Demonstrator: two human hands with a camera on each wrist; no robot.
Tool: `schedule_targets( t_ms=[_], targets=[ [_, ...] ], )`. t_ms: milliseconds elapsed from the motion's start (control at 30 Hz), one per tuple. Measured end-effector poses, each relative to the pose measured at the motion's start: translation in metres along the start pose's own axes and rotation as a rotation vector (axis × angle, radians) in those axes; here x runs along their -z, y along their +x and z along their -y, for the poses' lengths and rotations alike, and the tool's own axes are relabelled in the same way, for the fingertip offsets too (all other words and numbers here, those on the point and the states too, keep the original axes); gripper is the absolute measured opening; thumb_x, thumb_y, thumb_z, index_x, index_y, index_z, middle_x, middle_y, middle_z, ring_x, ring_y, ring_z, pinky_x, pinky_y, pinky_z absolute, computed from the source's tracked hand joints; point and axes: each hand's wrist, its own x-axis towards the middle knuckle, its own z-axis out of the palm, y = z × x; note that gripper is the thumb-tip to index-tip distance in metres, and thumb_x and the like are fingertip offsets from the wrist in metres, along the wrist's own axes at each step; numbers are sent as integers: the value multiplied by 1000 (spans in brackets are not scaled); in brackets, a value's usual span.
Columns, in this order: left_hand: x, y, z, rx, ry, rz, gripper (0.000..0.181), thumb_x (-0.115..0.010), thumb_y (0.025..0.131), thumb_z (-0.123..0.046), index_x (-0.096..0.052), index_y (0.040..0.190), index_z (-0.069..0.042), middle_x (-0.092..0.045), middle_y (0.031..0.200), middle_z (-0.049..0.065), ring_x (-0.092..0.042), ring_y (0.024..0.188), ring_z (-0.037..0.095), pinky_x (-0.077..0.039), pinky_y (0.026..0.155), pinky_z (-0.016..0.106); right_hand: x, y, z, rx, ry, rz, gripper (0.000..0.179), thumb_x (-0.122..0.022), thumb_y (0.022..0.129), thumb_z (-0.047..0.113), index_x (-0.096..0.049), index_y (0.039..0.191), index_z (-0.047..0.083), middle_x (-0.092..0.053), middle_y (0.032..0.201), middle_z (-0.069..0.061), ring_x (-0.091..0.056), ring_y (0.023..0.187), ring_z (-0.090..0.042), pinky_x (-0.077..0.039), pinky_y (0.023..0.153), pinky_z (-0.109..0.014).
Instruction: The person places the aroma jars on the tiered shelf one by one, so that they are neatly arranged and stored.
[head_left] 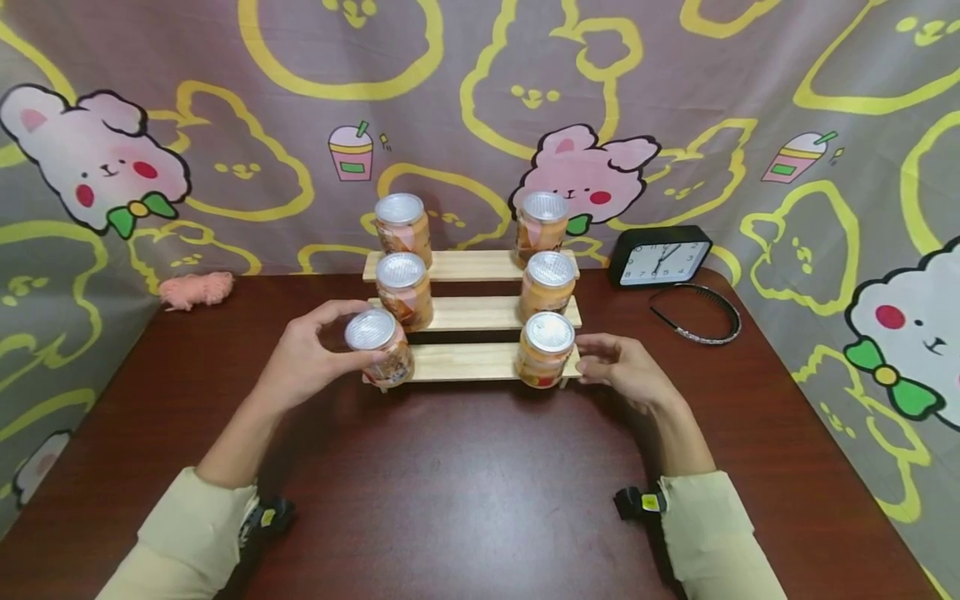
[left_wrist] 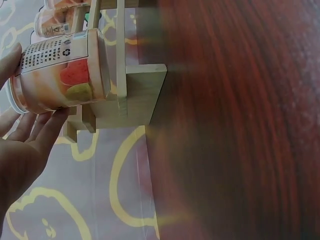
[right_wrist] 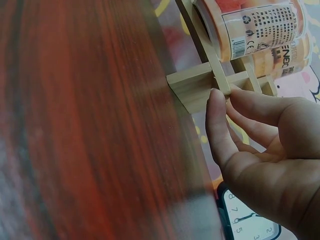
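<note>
A three-step wooden display rack (head_left: pixel 472 361) carries jars with silver lids at both ends of its steps. My left hand (head_left: pixel 303 358) grips the front-left jar (head_left: pixel 392 358), thumb on the near side and fingers round the far side near the lid. In the left wrist view that jar (left_wrist: pixel 60 75) leans a little, its base right at the bottom step. With thumb and fingertips my right hand (head_left: pixel 630 371) pinches the right end of the bottom step (right_wrist: pixel 220 80), beside the front-right jar (head_left: pixel 546 354).
Behind stand the middle jars (head_left: pixel 405 293) and back jars (head_left: pixel 543 225), against a cartoon-print cloth (head_left: pixel 450 100). A black clock (head_left: pixel 662 257) and a headband (head_left: pixel 705 317) lie right of the rack on the brown table (head_left: pixel 465 483). A pink fuzzy bundle (head_left: pixel 197 290) is at far left.
</note>
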Motion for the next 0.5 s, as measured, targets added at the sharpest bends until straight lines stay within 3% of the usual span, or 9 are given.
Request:
schedule_targets(
  t_ms=[200,500],
  targets=[
    [-7,1,-1,-33,-13,24,60,-94,72,-11,-68,126,-6,-66,128,7,-55,122,20,-43,101,36,0,1,0,-3,-7,1,49,-60,95,-11,-43,141,-18,-58,125,-27,-65,96,-11,-59,82,-33],
    [-19,1,-5,-56,-34,13,61,-95,69,-8,-69,124,-3,-66,124,10,-57,116,20,-44,92,21,0,1,0,-11,1,-1,49,-61,94,-12,-44,140,-17,-63,119,-22,-66,95,-13,-59,81,-33]
  ],
)
